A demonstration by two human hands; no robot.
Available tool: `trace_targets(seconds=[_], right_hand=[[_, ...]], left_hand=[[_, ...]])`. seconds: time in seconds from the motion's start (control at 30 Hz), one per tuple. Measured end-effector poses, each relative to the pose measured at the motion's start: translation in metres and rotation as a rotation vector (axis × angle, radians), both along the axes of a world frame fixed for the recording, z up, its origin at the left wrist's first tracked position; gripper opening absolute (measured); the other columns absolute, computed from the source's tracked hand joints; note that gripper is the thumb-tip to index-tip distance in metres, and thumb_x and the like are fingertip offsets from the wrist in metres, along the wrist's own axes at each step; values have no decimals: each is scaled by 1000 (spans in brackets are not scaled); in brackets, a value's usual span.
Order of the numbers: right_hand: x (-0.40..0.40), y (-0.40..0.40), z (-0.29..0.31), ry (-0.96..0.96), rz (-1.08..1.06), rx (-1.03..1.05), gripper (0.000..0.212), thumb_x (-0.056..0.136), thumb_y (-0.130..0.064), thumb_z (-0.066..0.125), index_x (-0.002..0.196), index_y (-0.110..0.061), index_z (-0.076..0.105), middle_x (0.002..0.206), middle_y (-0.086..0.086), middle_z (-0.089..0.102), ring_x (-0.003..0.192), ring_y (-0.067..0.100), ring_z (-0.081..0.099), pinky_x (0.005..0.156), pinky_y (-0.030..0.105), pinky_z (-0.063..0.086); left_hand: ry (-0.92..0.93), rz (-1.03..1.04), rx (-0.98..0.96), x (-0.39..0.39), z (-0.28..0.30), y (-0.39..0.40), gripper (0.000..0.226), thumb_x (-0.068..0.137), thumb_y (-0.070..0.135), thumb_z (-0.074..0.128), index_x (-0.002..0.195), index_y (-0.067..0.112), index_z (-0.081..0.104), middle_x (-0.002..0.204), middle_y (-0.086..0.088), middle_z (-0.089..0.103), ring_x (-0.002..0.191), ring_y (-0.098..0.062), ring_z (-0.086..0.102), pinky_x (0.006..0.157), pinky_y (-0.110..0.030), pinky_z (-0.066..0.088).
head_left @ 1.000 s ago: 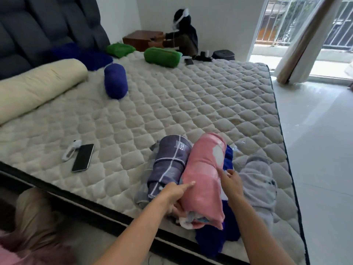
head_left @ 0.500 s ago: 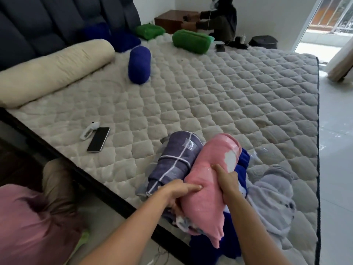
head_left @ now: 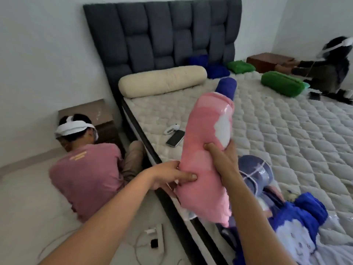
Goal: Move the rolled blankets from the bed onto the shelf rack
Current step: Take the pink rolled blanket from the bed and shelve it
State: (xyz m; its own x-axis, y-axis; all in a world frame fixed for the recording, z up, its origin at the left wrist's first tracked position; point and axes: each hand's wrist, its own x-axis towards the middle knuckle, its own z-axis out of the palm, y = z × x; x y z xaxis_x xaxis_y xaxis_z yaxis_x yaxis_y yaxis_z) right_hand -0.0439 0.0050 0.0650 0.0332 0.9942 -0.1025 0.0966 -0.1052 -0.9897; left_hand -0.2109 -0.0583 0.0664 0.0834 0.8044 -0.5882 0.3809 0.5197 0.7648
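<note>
A person lifts a rolled pink blanket clear of the bed, both bare hands closed on it. The left hand pinches the roll low on its side, thumb across the front and fingers tucked behind. The right hand wraps the far side higher up, fingers curled over the top. The roll stands tilted, its upper end toward the headboard and its lower end hanging over the near edge of the bed.

Still on the bed, to the right of the pink roll, lie a grey checked blanket roll and a blue and white blanket. Further up the bed sit a phone, a cream bolster, a dark blue roll and a green roll. A seated person in a pink shirt is on the floor off the bed's left edge. The shelf rack is not in view.

The carry looks best done with both hands kept firm so the roll does not unwind. The loose lower end seems the likeliest to sag, so the lower hand would do well to move beneath it. The path should pass clear of the seated person.

Against half a second ago, the pink roll has left the pile beside the grey roll and is now raised, and the view has swung left, bringing the headboard and the seated person's back into frame.
</note>
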Motion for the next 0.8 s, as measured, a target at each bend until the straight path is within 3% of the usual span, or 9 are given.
trace_targets(seconds=[0.1,0.23,0.37,0.53,0.67,0.8], right_hand=[[-87,-41,15,2,223,42,67,70,-30,73,130,-19,44,115,-2,56,104,22,56,87,36,47],[-200,-122,31,-39,570,118,74,68,-32,74,134,-19,43,122,-3,55,107,20,55,91,37,46],[-300,-223,39,-107,935,273,80,66,-32,76,137,-19,42,129,-1,55,113,20,54,96,37,45],[-392,-358,43,-174,1316,354,88,63,-36,76,140,-18,39,135,3,54,119,26,53,94,37,45],[-447,-458,42,-162,1574,384,83,69,-36,77,141,-19,38,136,3,54,118,24,54,92,34,44],[-499,-550,48,-142,1826,392,88,71,-43,76,144,-21,33,139,3,51,120,25,53,98,38,45]], left_hand=[[-39,180,28,-74,20,-72,44,78,38,74,117,29,54,125,-16,63,111,-42,63,83,-56,56],[-143,486,82,-164,32,-200,30,90,32,60,118,26,51,100,-13,68,76,-33,70,63,-46,61],[-164,786,136,-226,31,-329,27,89,37,61,114,30,55,128,-10,60,110,-45,61,75,-52,58],[-215,1104,159,-261,26,-480,22,89,34,61,110,29,57,122,0,60,116,-39,57,86,-57,53],[-225,1352,227,-268,18,-586,63,66,48,80,121,25,56,129,-4,59,112,-36,61,79,-54,57],[-222,1589,316,-275,18,-670,75,47,54,86,111,25,60,115,-6,64,97,-31,66,67,-47,60]])
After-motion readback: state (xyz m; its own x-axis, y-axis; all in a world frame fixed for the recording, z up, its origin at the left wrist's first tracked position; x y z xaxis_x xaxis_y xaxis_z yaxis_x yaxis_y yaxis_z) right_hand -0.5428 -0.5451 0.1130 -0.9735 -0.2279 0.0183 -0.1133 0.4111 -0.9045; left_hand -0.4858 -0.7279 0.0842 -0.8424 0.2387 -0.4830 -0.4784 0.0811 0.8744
